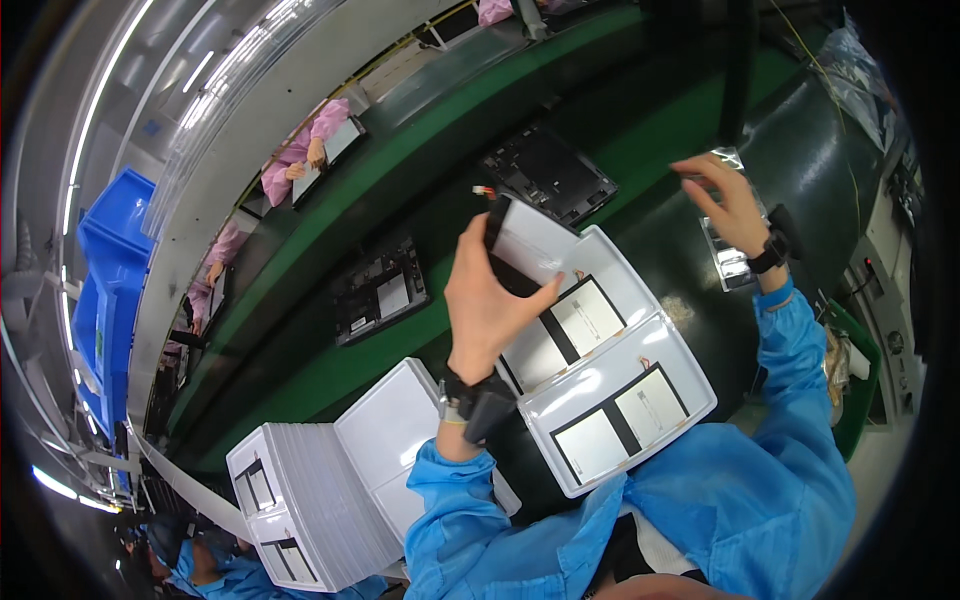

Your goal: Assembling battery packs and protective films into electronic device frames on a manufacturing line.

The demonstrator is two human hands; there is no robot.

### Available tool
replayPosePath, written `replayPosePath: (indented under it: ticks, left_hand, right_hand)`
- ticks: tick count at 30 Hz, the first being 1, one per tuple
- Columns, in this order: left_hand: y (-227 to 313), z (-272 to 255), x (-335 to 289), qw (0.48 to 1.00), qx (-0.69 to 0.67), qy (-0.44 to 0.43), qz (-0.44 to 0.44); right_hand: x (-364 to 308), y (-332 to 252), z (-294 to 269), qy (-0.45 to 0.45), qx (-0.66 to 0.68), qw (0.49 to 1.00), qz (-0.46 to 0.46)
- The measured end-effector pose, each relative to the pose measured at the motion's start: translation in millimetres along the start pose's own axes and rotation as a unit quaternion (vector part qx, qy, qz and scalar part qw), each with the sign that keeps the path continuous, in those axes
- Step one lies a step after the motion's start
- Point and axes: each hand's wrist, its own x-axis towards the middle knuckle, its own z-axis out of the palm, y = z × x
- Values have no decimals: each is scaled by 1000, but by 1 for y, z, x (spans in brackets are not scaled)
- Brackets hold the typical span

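Note:
My left hand (485,300) is closed on a flat battery pack (532,238), which has silver faces, black edges and a small wired connector. It is held tilted above a white plastic tray (618,262). Two similar battery packs lie in the tray: one battery (588,318) in the far compartment, another battery (650,408) in the near one. To the right, my right hand (732,208) is raised with fingers apart and holds nothing. Close to it on the bench are shiny silver strips (730,262).
An opened device chassis (550,172) lies beyond the tray; a second chassis (385,292) lies on the green belt (300,362). Stacked white trays (325,490) stand at lower left. Across the line, people in pink sleeves (325,125) handle panels. A green bin (858,400) is at right.

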Motion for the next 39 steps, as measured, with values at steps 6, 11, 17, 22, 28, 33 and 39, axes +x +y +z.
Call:
replayPosePath:
  ticks: [6, 11, 17, 22, 28, 33, 39]
  left_hand:
    - [10, 21, 5, 985, 150, -46, 75]
    - [7, 28, 11, 988, 111, -80, 74]
    - [-98, 46, 58, 949, -143, -191, -206]
    - [-152, 101, 59, 965, 107, -229, -73]
    - [-157, 108, 63, 950, 71, -277, -127]
    - [-161, 86, 60, 959, 45, -244, -135]
    - [-184, 86, 45, 904, -311, -171, -238]
  right_hand:
    - [61, -88, 69, -123, 166, 977, -56]
    - [64, -82, 83, -41, 115, 989, -79]
    - [69, -78, 53, -36, 65, 995, -67]
    - [64, -78, 8, 26, 56, 996, -71]
    - [53, -65, -37, 93, 3, 993, -67]
    - [56, -58, -50, 115, 9, 992, -44]
    - [59, -53, -47, 127, 24, 991, -28]
